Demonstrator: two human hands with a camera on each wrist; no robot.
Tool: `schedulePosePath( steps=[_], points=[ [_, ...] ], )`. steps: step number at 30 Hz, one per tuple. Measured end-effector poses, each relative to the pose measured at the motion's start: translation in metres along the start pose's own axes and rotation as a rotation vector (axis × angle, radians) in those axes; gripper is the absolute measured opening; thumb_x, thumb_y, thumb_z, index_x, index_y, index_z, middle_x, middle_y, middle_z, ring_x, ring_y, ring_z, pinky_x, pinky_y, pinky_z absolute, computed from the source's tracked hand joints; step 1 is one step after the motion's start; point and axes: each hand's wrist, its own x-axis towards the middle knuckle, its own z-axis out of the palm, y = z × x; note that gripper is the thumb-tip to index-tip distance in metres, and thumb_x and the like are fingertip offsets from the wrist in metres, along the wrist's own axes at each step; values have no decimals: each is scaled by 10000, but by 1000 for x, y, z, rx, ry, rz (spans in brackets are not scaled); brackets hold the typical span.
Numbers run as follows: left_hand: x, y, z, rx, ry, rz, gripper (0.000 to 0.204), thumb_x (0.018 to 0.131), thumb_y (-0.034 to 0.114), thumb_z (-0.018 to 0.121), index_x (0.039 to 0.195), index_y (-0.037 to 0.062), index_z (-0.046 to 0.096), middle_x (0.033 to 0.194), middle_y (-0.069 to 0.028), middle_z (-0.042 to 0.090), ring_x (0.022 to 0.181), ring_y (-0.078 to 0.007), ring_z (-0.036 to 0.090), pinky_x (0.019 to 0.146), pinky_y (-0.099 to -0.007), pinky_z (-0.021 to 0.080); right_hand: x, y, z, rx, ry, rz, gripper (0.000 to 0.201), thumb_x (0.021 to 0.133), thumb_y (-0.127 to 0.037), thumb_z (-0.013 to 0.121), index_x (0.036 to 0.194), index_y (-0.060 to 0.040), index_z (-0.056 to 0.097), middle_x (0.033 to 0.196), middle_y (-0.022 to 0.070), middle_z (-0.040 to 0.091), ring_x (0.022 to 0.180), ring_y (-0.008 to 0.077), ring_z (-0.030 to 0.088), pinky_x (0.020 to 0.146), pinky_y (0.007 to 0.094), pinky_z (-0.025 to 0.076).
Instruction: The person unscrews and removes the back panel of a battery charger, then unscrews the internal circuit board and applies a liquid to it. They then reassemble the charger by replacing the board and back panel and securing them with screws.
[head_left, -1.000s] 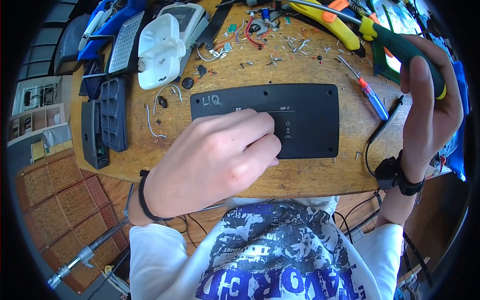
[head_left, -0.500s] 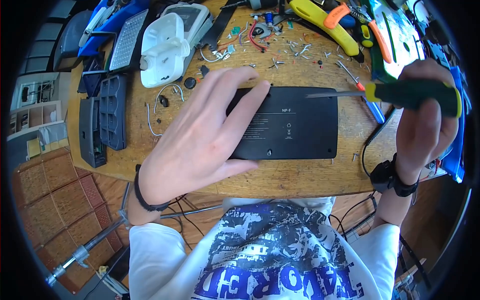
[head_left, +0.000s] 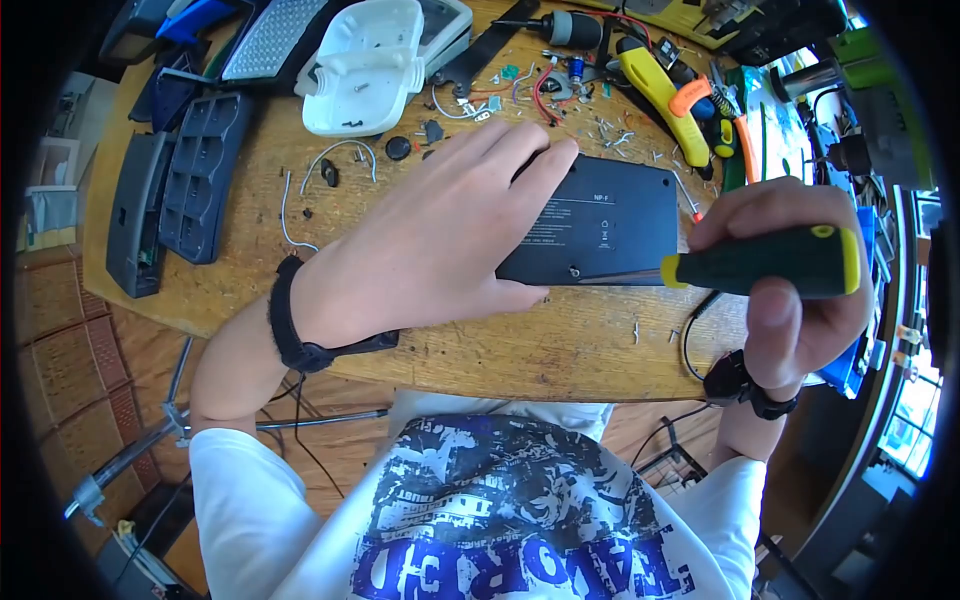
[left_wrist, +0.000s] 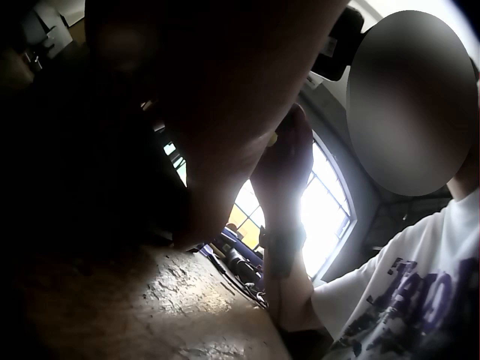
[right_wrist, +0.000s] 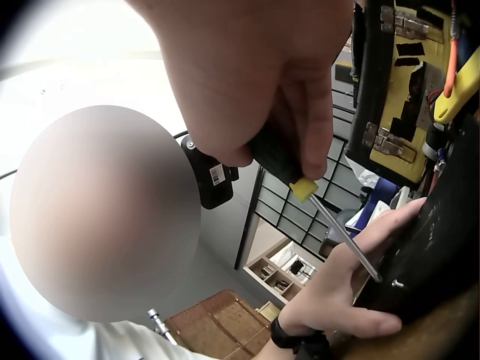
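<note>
A flat black plastic case (head_left: 635,215) with white print reading NP-F lies on the wooden table. My left hand (head_left: 440,225) holds its left part, thumb along the near edge and fingertips at the far edge. In my right hand (head_left: 805,290) I grip the green and yellow handle of a screwdriver (head_left: 745,268), its shaft slanting left over the case. Near the case's front edge a small silver screw (head_left: 573,271) pokes out of a hole. The right wrist view shows the screwdriver tip close beside that screw (right_wrist: 397,284). In the left wrist view my left hand is mostly dark.
Behind the case lie wire scraps and bits, with yellow-handled pliers (head_left: 665,105) farther right. A white plastic housing (head_left: 365,65) stands at the back left. Dark plastic trays (head_left: 205,180) lie at the left. A black cable (head_left: 690,330) curves near the right hand.
My left hand has gone from bunched fingers over the case's middle to a spread hold on its left part. The right hand has lowered the screwdriver from upper right to the front screw.
</note>
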Motion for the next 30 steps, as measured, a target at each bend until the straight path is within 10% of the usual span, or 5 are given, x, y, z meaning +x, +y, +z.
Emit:
schedulePosePath(
  steps=[21, 30],
  points=[
    [-9, -8, 12, 20, 72, 33, 1009, 750, 267, 965, 1561, -59, 461, 1421, -197, 552, 1345, -378, 558, 1142, -456, 482, 5, -1, 12, 82, 29, 13, 563, 997, -376, 816, 1139, 131, 614, 971, 213, 691, 835, 296, 762, 720, 373, 625],
    [-10, -8, 14, 16, 99, 51, 998, 753, 264, 960, 1557, -62, 468, 1411, -202, 551, 1342, -381, 560, 1148, -460, 480, 42, -4, -18, -123, -455, -333, 700, 1063, -380, 706, 1483, 105, 427, 964, 253, 767, 800, 264, 774, 719, 315, 609]
  ],
)
